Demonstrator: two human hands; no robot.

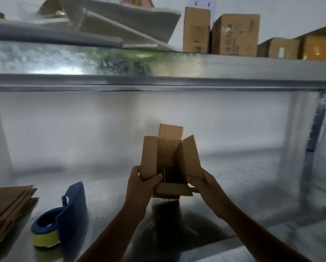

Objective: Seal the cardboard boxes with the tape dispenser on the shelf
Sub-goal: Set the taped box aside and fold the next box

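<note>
a small brown cardboard box (169, 163) sits in both hands over the middle of the galvanised metal shelf surface (253, 205), its top open towards the camera. the far flap stands upright, the left and right flaps splay upward and outward, and the near flap is folded down towards the person. the left hand (139, 184) grips the near left corner, with fingers curled round the outside of the left flap and the thumb pressed over its inner edge. the right hand (205, 184) holds the near right corner, fingers wrapped behind the right wall and the thumb lying by the end of the near flap. a dark shadow lies on the shelf just under the box; with the blur it is hard to say whether the bottom touches the metal or hangs slightly above it. to the left, well apart from the box, a blue plastic tape dispenser (64, 218) rests on the shelf with a yellowish roll of tape in its round end. just beside that, at the left edge, lies a stack of flattened brown cardboard sheets (9, 207). above runs the shiny metal beam of the upper shelf (177, 72). on it stand upright closed brown cartons (236, 35) to the right and leaning white foam sheets (120, 19) to the left.
</note>
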